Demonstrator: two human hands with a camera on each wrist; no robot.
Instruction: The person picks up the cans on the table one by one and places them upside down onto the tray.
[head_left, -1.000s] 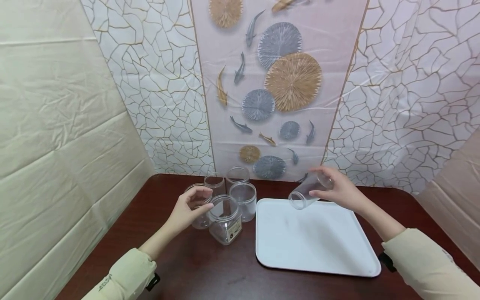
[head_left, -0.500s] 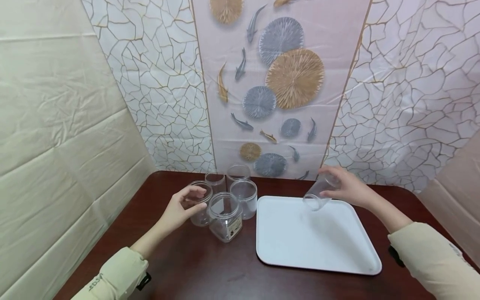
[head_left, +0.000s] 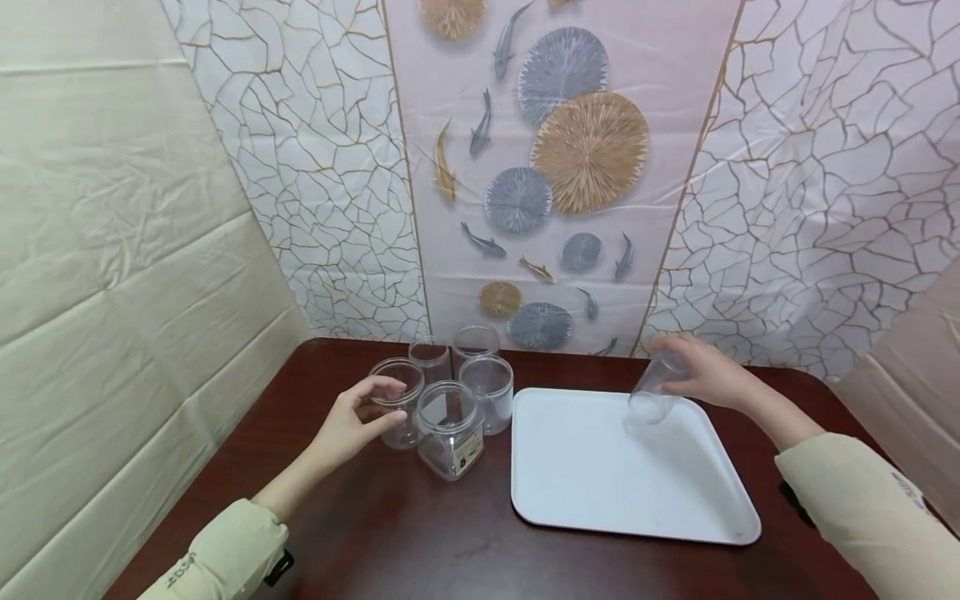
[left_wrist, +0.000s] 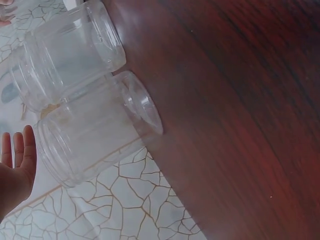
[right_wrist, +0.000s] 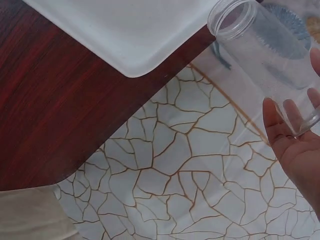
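Observation:
My right hand [head_left: 705,377] grips a clear plastic jar [right_wrist: 267,60] around its base end. The jar tilts with its mouth downward over the back right part of a white tray [head_left: 600,475]. My left hand [head_left: 348,425] is at the left clear jar [head_left: 402,432], thumb and fingers spread by its rim. In the left wrist view its fingers [left_wrist: 29,150] look fairly straight beside the jar's mouth. That jar stands upright. Right against it stands a squarish clear jar [head_left: 442,454] with a printed label.
More clear jars stand behind in the same cluster, one [head_left: 497,408] near the tray's left edge and others [head_left: 476,340] at the back. The dark wooden table [head_left: 420,533] ends at a patterned cloth wall [head_left: 337,208].
My right hand has moved right with the jar, which now points more steeply down and sits lower over the tray. My left hand has shifted slightly left, away from the squarish jar.

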